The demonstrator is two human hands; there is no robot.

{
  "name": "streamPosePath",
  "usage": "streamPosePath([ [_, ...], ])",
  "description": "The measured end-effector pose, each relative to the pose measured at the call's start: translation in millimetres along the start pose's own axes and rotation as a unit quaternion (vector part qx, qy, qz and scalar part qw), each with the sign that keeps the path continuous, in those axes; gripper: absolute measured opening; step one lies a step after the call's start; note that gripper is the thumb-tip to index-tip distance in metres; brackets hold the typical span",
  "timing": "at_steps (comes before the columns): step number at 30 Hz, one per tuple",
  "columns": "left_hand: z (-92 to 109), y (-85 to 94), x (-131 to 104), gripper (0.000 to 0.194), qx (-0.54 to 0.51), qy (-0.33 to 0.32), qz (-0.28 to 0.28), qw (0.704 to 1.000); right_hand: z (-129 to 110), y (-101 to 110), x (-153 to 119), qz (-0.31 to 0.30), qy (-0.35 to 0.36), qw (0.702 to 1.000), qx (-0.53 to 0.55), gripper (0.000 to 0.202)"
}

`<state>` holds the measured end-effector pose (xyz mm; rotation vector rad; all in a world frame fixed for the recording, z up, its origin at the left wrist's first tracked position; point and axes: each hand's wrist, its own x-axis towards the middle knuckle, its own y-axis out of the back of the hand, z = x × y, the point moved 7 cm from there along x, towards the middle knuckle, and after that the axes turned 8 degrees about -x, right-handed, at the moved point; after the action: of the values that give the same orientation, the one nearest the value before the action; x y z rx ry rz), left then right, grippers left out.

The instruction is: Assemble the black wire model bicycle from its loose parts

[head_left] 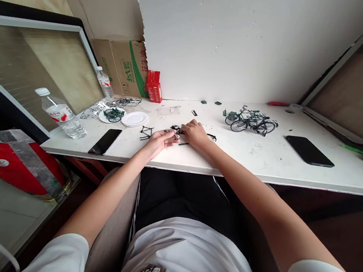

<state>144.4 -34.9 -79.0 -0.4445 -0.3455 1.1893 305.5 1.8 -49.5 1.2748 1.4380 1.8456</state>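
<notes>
My left hand (161, 142) is just above the white table, palm partly up. Its thumb and fingers are closed on a small thin part (175, 136), too small to make out. Beside it, my right hand (197, 134) reaches down, fingertips together at a cluster of small black parts (176, 128); what they pinch is hidden. A black model bicycle frame (146, 133) lies left of my left hand. Past the right hand's wrist shows a curved black piece (212, 137). Several assembled model bicycles (253, 124) stand to the right.
On the left are a phone (105, 141), a water bottle (62, 116), white plates (134, 119), one with green parts (113, 114), and more sprues (127, 101). A carton (123, 68) and red box (154, 89) stand behind. A dark phone (309, 151) lies right.
</notes>
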Motion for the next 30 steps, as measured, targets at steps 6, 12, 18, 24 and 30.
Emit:
streamPosePath([
  [6,0.6,0.1,1.1,0.036,-0.011,0.006,0.005,1.0,7.8,-4.5,-2.2,-0.007,-0.04,0.999,-0.023,0.037],
  [12,-0.4,0.1,1.1,0.037,-0.007,0.005,-0.002,1.0,2.6,-0.2,-4.4,-0.007,-0.011,1.0,-0.017,0.033],
  [18,-1.5,1.1,2.3,0.037,0.004,-0.001,-0.01,1.0,-2.6,4.6,-4.1,-0.005,0.016,1.0,-0.024,0.03],
  [24,-1.8,1.2,2.4,0.04,0.009,-0.004,-0.016,1.0,-2.2,5.0,-4.6,-0.002,0.019,1.0,-0.018,0.029],
  [30,0.0,-2.7,0.4,0.042,0.016,-0.001,-0.016,1.0,-2.1,3.1,-5.1,-0.008,0.015,1.0,-0.012,0.028],
])
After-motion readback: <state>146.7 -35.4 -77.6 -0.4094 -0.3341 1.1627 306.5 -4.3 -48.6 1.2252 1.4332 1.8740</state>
